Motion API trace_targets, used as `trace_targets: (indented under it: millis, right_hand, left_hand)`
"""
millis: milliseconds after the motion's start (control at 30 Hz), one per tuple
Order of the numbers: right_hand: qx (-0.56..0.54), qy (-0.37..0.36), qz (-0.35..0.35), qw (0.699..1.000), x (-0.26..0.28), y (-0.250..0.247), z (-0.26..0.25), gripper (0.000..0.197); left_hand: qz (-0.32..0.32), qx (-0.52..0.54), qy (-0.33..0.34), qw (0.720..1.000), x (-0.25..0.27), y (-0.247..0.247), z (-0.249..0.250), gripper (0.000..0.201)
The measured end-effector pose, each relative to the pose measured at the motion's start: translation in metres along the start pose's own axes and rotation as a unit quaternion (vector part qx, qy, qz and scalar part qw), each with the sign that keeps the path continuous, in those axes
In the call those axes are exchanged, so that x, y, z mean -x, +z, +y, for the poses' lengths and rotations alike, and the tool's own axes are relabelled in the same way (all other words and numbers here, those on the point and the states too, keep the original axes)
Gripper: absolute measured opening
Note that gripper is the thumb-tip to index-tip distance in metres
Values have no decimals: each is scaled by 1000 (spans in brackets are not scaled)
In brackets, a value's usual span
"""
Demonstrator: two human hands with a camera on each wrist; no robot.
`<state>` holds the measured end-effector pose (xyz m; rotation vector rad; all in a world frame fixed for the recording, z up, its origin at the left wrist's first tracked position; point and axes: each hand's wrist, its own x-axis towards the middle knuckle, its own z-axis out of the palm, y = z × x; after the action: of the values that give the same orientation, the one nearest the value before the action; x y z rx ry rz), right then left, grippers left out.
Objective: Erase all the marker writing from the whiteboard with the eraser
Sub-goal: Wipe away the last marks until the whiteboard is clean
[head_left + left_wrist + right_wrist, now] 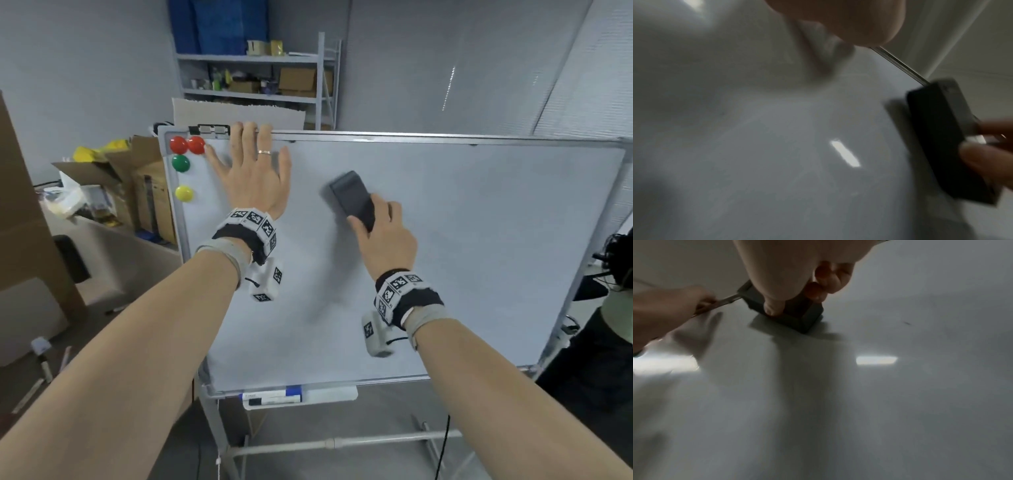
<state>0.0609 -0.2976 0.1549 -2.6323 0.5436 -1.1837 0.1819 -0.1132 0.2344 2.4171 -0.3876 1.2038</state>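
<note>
Storeroom shelving and cardboard boxes stand behind a wheeled whiteboard, which tilts slightly on its stand. Left hand lies flat against the board near its top-left corner, fingers straight and hooked over the top edge, just beside two red magnets, a green magnet and a yellow magnet along the left edge. Right hand grips the lower end of the dark eraser, thumb on one side and fingers curled round the other; the eraser presses the board in its upper middle, well apart from every edge. No clear writing shows on the board in the head view; the right wrist view shows one small dark fleck to the eraser's right, so the task appears nearly finished. Markers rest in the tray below the bottom edge. Risks, as judged: the end-only grip may let the eraser twist or lift, leaving faint residue; a hard stroke could roll the stand if the bracing hand lets go; a leftward sweep could knock the magnets off.
</note>
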Motion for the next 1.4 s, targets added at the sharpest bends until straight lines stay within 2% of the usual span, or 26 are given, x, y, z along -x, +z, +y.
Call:
trace_targets:
  millis: [67, 200, 300, 400, 567, 633, 767, 800, 933, 1000, 1133, 1200, 1300, 1400]
  right_hand:
    - [-6, 103, -8, 995, 9, 0, 26, 55]
    - [31, 243, -17, 969, 29, -6, 94, 55]
    - [15, 298, -13, 954, 34, -8, 108, 55]
    - [-5, 263, -22, 965, 29, -8, 100, 54]
    - [26, 122, -91, 988, 26, -2, 72, 57]
    - [30, 133, -74, 988, 26, -5, 78, 57]
    - [21, 228, -20, 973, 23, -18, 104, 55]
    - [15, 219, -16, 976, 23, -18, 101, 55]
    - [-3, 36, -89, 995, 30, -6, 54, 52]
    - [-7, 5, -89, 996, 24, -6, 37, 52]
    - [-42, 13, -18, 999, -3, -17, 24, 53]
    - [-66, 1, 1, 998, -9, -17, 10, 52]
    - [-88, -50, 4, 995, -9, -7, -24, 50]
    - [-68, -121, -18, 990, -2, 9, -55, 49]
  left_hand:
    - [-6, 4, -7, 1000, -3, 0, 3, 53]
    - [-3, 3, -40, 999, -7, 6, 23, 60]
    - [-1, 14, -22, 1000, -6, 9, 44, 62]
    - [-24, 18, 50, 998, 2, 13, 74, 63]
    - [-30, 22, 67, 997, 0, 17, 85, 61]
    - [-19, 14, 86, 996, -1, 18, 78, 59]
    - [-6, 21, 81, 996, 0, 19, 72, 58]
    - [-8, 27, 81, 996, 0, 19, 72, 58]
    - [-23, 30, 95, 995, 2, 16, 69, 57]
    - [-14, 13, 72, 997, 2, 13, 55, 55]
    - [11, -18, 18, 1000, -2, 3, 4, 61]
    - [45, -27, -5, 999, 4, -3, -17, 64]
    - [95, -12, -105, 990, 18, -9, -47, 68]
    - [84, 19, -228, 970, 36, -15, -77, 73]
